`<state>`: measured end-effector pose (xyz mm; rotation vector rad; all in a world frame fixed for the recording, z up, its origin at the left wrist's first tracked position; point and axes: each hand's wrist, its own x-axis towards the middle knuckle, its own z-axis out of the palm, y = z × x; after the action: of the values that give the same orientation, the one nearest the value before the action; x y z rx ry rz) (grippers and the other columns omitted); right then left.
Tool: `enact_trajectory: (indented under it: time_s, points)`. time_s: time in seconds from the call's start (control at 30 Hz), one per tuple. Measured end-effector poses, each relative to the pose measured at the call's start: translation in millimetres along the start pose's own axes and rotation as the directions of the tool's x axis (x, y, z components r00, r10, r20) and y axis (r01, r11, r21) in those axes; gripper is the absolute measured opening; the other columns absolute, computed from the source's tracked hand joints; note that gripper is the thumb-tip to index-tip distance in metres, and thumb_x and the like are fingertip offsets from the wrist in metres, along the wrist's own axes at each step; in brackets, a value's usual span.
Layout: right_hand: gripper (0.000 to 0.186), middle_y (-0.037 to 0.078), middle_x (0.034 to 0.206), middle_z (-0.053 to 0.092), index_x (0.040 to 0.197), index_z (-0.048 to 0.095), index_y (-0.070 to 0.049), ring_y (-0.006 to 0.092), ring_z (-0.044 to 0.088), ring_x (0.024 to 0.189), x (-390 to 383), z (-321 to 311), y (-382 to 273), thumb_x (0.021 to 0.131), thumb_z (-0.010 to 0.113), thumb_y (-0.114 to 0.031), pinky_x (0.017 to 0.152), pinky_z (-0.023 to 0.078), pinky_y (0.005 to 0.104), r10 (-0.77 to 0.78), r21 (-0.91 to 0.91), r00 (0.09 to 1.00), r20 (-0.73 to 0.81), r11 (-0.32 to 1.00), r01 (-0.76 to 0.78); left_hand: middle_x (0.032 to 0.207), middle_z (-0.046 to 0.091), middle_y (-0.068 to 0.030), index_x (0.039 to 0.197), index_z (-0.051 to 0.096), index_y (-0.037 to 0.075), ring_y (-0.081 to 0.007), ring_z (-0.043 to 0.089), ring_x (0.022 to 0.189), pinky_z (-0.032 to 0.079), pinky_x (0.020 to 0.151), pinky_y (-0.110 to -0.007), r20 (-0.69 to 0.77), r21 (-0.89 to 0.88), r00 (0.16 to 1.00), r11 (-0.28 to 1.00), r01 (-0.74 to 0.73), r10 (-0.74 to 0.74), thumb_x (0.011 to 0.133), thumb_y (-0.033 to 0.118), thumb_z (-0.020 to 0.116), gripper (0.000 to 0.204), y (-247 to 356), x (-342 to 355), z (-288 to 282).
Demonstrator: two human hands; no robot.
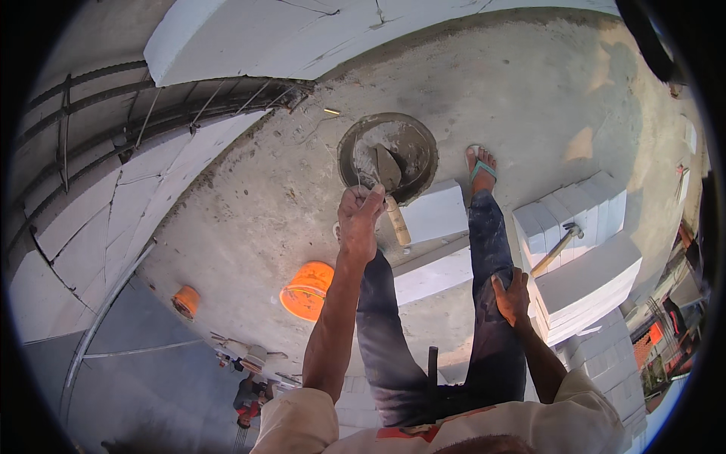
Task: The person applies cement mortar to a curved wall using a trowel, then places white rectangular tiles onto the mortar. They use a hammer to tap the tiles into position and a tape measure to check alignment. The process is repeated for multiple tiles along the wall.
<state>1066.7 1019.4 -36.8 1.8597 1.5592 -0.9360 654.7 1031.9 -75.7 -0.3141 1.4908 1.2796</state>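
Note:
My left hand [358, 216] is closed, its fingertips and thumb pressed together at the near rim of a round basin [431, 170] of wet grey mortar. What it pinches, if anything, is too small to make out. Right beside those fingers lies a trowel; its metal blade [388, 168] rests in the basin and its wooden handle [397, 221] sticks out over the rim toward me. My right hand [516, 297] lies on my right knee, thumb apart from the fingers, holding no object.
White blocks [435, 213] lie between my legs. More are stacked at right [590, 284], with a hammer [558, 248] on top. An orange bucket [306, 291] and a smaller orange container [186, 301] stand at left. White block walls [227, 38] bound the concrete floor. Another person [248, 399] is lower left.

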Motion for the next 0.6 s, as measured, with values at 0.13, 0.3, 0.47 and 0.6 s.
enact_trajectory:
  time_s: [0.13,0.3,0.47,0.6]
  points:
    - [0.066,0.027,0.123,0.054,0.134,0.051,-0.001,0.0501,0.063,0.11,10,-18,18,0.095,0.074,-0.048,0.088,0.055,0.0574,-0.012,0.1,0.999,0.034,0.995,0.009,0.084,0.054,0.0004,0.102,0.053,0.009,-0.0095,0.051,0.075,0.051,0.085,-0.034,0.023,-0.019,1.0,1.0,-0.013,0.014,0.099,0.021,0.078,0.028,-50,62,143]
    - [0.067,0.027,0.12,0.055,0.134,0.052,0.001,0.05,0.063,0.109,21,-28,48,0.094,0.075,-0.047,0.087,0.055,0.057,-0.041,0.259,0.998,0.05,0.965,0.027,0.084,0.055,-0.0015,0.099,0.051,0.009,-0.0107,0.051,0.076,0.05,0.084,-0.032,0.084,0.075,0.996,0.997,-0.007,0.001,0.097,0.022,0.079,0.031,-93,109,262]
    - [0.06,0.025,0.121,0.058,0.125,0.057,0.0,0.0469,0.065,0.106,58,-43,63,0.089,0.08,-0.042,0.087,0.055,0.0548,-0.176,0.201,0.976,0.126,0.968,0.148,0.096,0.057,-0.0053,0.102,0.051,0.008,-0.0151,0.06,0.09,0.053,0.093,-0.035,0.149,0.173,0.982,0.981,0.09,-0.116,0.095,0.022,0.081,0.034,-130,141,341]
    - [0.055,0.023,0.122,0.059,0.127,0.054,-0.003,0.045,0.062,0.109,157,-47,44,0.087,0.084,-0.027,0.088,0.054,0.0558,-0.332,0.308,0.917,-0.221,0.868,0.388,0.153,0.051,-0.0239,0.158,0.035,-0.009,-0.0375,0.05,0.146,0.042,0.12,-0.042,0.509,0.557,0.855,0.795,-0.24,-0.099,0.095,0.019,0.081,0.082,-147,116,388]
